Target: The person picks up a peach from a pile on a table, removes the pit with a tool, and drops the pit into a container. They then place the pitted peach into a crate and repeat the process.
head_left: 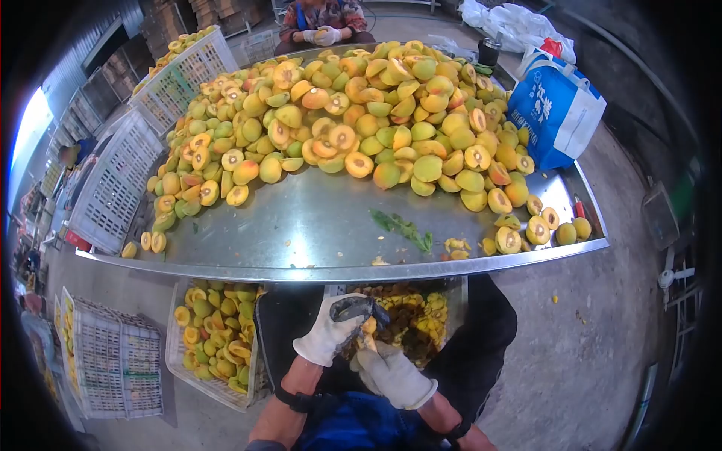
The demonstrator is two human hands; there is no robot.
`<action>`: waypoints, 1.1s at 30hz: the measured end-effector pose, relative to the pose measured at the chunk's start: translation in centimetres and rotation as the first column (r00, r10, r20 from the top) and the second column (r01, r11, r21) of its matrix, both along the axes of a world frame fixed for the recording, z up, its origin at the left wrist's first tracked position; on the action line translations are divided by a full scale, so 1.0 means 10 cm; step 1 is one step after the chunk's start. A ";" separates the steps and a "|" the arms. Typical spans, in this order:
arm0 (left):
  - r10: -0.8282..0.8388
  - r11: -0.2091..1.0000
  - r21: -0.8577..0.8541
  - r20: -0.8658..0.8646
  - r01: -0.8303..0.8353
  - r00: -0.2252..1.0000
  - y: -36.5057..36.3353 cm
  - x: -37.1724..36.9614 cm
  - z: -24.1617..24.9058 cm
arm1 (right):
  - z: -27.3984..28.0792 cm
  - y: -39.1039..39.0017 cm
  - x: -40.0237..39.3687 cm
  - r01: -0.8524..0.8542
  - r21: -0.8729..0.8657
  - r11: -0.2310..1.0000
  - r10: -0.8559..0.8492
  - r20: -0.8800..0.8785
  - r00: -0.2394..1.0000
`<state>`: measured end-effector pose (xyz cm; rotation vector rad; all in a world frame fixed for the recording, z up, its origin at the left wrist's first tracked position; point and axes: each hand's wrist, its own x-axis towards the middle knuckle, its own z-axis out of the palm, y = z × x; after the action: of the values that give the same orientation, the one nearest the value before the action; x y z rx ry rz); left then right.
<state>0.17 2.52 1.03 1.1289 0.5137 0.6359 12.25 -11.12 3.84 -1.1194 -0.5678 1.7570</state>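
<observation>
My left hand point(335, 328), in a white glove with dark fingertips, curls around a small orange-yellow piece of peach point(369, 326). Just below and to the right, my right hand point(394, 376), gloved in white, has its fingers closed close against that piece. Whatever it grips is hidden; a thin pale strip shows between the hands. Both hands are over my lap, in front of a container point(457, 301) of yellow peach scraps and brown bits. Above them, a large heap of halved peaches point(331, 113) covers the back of the metal table point(293, 218).
A crate of peach halves point(218, 331) stands left of my legs, with another white crate point(120, 361) farther left. Crates point(120, 180) line the table's left side. A blue-and-white bag point(553, 109) and a red-handled tool point(579, 208) are at right. Another person's gloved hands point(323, 35) are across the table.
</observation>
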 end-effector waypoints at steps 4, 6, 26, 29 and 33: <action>-0.023 0.999 -0.022 0.117 0.026 0.993 -0.03 0.05 0.14 | 0.12 -0.01 0.04 -0.058 -0.019 0.998 0.052 -0.220 0.974; 0.013 0.997 -0.071 0.169 -0.001 0.986 -0.09 0.12 0.16 | 0.02 -0.03 0.01 -0.015 -0.075 0.997 -0.026 -0.517 0.855; 0.391 0.836 -0.443 0.068 -0.323 0.918 -0.22 0.25 -0.23 | 0.12 0.00 0.39 -0.057 0.035 0.998 0.041 0.345 0.938; 0.374 0.893 -0.294 0.062 -0.341 0.925 -0.30 0.18 -0.47 | 0.08 0.07 0.33 -0.053 0.043 0.998 0.016 0.608 0.794; 0.359 0.929 -0.092 -0.014 -0.359 0.933 -0.36 0.26 -0.14 | -0.07 0.06 0.27 -0.134 0.172 0.976 -0.002 0.621 0.784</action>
<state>2.78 -1.11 -0.35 0.9519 0.7502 0.9213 14.91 -10.53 3.13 -1.5420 -1.1755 1.3131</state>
